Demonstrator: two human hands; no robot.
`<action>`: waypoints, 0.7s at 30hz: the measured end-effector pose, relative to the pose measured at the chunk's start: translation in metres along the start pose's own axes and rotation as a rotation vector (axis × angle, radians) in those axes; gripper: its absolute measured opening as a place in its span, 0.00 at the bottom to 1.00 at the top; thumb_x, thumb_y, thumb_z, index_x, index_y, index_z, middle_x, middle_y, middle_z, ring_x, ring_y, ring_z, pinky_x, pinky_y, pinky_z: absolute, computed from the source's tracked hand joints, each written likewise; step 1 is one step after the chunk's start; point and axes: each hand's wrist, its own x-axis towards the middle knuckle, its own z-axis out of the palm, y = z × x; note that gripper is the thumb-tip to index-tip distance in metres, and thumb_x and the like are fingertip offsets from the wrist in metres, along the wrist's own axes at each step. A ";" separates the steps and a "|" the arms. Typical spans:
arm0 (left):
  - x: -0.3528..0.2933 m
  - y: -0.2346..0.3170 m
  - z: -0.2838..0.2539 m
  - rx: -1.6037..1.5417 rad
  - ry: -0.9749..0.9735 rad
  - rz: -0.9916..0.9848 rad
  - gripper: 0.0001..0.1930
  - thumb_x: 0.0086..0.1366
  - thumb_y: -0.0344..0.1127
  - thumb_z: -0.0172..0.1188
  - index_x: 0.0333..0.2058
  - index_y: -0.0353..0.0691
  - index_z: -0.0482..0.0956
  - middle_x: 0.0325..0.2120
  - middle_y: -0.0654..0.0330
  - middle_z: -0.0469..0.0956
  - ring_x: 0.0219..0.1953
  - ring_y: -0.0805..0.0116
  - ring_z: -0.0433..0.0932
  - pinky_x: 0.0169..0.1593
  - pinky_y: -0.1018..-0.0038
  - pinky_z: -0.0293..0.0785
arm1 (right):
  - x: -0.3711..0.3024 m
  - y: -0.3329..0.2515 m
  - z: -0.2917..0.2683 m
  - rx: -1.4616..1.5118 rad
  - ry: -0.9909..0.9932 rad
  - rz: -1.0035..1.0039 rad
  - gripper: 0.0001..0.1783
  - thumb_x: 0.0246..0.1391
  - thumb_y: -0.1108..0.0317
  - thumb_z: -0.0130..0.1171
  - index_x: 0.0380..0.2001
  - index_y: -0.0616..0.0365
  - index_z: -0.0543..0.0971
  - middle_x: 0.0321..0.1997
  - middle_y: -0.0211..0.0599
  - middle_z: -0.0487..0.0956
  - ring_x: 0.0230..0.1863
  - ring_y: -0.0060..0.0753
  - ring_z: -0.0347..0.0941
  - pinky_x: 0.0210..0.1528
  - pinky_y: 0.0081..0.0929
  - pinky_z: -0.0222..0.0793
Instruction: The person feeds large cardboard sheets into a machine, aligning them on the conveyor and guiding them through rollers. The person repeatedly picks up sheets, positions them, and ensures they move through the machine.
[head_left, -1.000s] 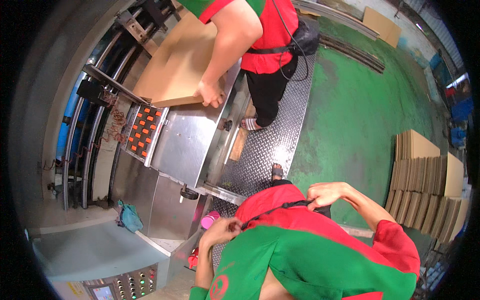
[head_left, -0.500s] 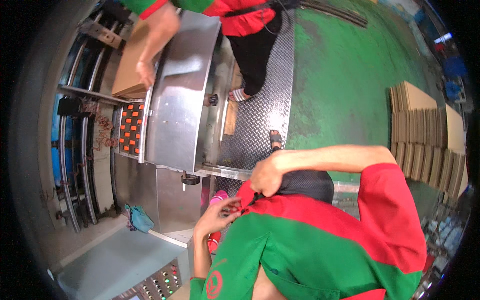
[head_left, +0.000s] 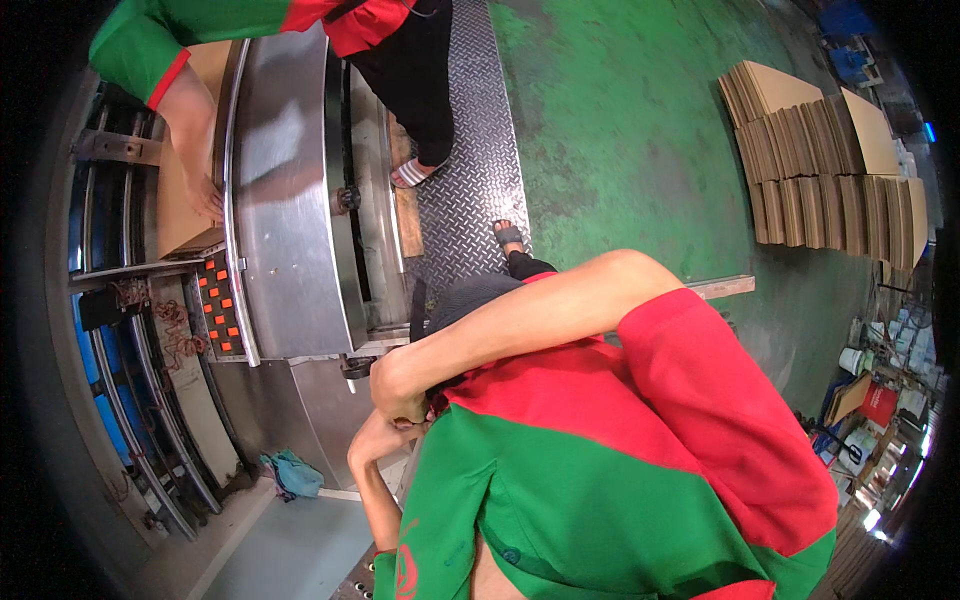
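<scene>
From here I see a red-and-green shirt (head_left: 600, 440), mottled green floor (head_left: 620, 150), silver diamond-patterned tread plate (head_left: 465, 130), tan cardboard stack (head_left: 825, 170), teal cloth (head_left: 293, 475), white-striped sandal (head_left: 410, 175)

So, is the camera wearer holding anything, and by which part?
It cannot be told: the right hand and left hand overlap in view beside the red-and-green shirt, hiding whatever they may grip.

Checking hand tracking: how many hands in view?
3: wearer's right hand and left hand, overlapping in view near the waist; co-worker's hand at the cardboard. The left is partly hidden; the co-worker's other hand isn't visible.
</scene>
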 end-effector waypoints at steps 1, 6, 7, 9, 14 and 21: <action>-0.002 -0.004 0.000 -0.079 -0.013 -0.003 0.15 0.56 0.34 0.68 0.41 0.35 0.78 0.33 0.62 0.80 0.37 0.75 0.76 0.39 0.73 0.74 | 0.003 -0.001 0.000 -0.038 -0.011 0.003 0.20 0.46 0.58 0.60 0.40 0.57 0.85 0.43 0.44 0.83 0.45 0.47 0.79 0.47 0.46 0.72; 0.000 -0.015 -0.003 -0.169 0.055 0.035 0.11 0.55 0.25 0.63 0.38 0.33 0.77 0.30 0.65 0.78 0.35 0.76 0.76 0.37 0.76 0.72 | -0.009 0.007 0.002 -0.033 0.067 0.099 0.21 0.43 0.59 0.63 0.41 0.57 0.85 0.42 0.45 0.83 0.45 0.46 0.79 0.46 0.44 0.73; 0.004 -0.015 -0.005 -0.130 0.036 0.029 0.11 0.55 0.24 0.61 0.38 0.32 0.77 0.30 0.65 0.78 0.35 0.75 0.76 0.38 0.76 0.72 | -0.019 0.014 0.007 0.011 0.116 0.117 0.21 0.42 0.59 0.64 0.40 0.58 0.84 0.41 0.45 0.83 0.45 0.46 0.79 0.46 0.44 0.74; 0.010 -0.016 -0.008 -0.102 0.039 0.020 0.10 0.57 0.23 0.58 0.39 0.32 0.77 0.30 0.64 0.79 0.36 0.75 0.77 0.40 0.76 0.73 | -0.046 0.025 0.024 0.132 0.328 0.146 0.19 0.41 0.60 0.65 0.37 0.60 0.84 0.39 0.46 0.83 0.44 0.47 0.79 0.44 0.44 0.74; 0.019 -0.015 -0.011 -0.182 0.111 0.080 0.12 0.58 0.20 0.53 0.41 0.32 0.78 0.33 0.61 0.81 0.37 0.74 0.78 0.43 0.74 0.74 | -0.158 0.052 0.077 0.282 1.504 0.252 0.21 0.48 0.58 0.66 0.41 0.64 0.80 0.38 0.47 0.82 0.45 0.50 0.79 0.48 0.42 0.73; 0.027 -0.003 -0.028 -0.173 -0.059 0.091 0.15 0.58 0.20 0.53 0.45 0.32 0.76 0.35 0.59 0.81 0.38 0.70 0.79 0.44 0.71 0.75 | -0.259 -0.005 0.172 0.949 1.056 0.822 0.15 0.51 0.63 0.60 0.40 0.61 0.81 0.36 0.44 0.84 0.43 0.43 0.81 0.46 0.35 0.74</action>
